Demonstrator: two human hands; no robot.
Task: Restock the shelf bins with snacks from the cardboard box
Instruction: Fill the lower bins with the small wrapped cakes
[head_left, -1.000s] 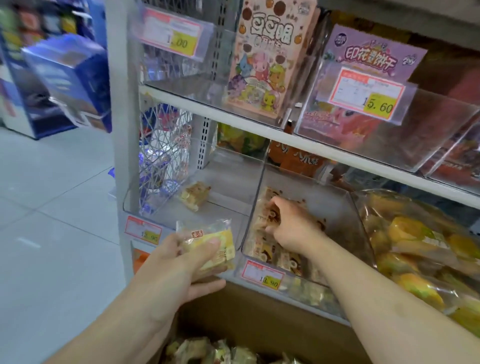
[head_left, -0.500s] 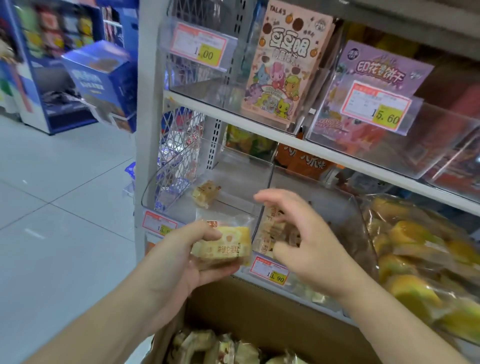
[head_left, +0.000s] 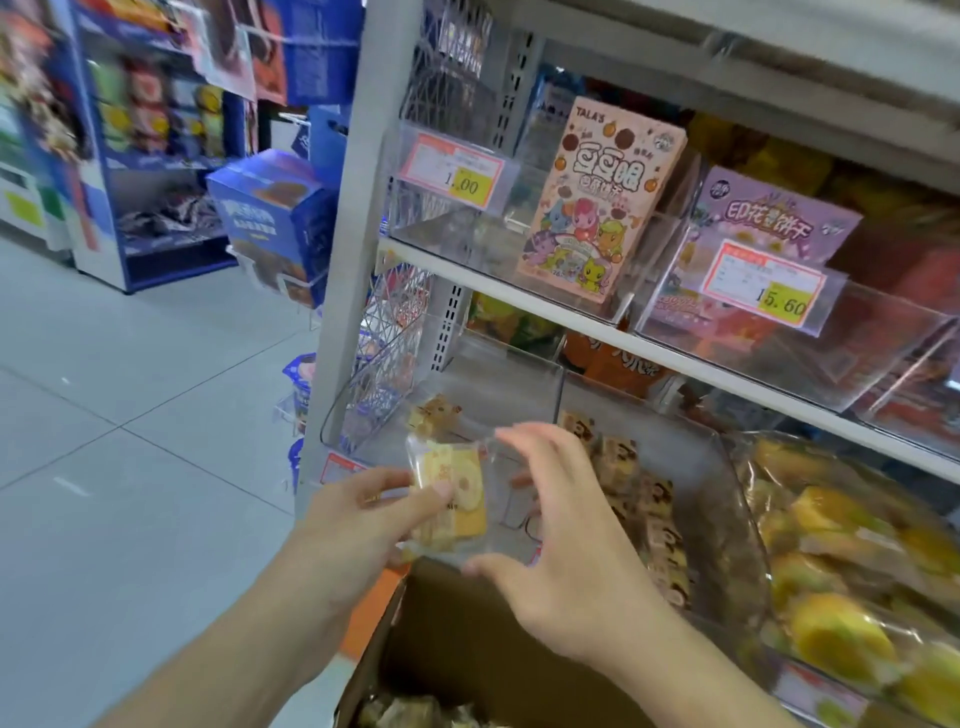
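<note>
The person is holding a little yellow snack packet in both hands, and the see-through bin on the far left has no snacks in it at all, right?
Not quite. The head view shows one snack in the far-left clear bin. The left hand and right hand do hold the yellow snack packet.

One head cam, looks fwd and down, close on the shelf bins (head_left: 691, 499), aisle floor (head_left: 130, 467) at left.
</note>
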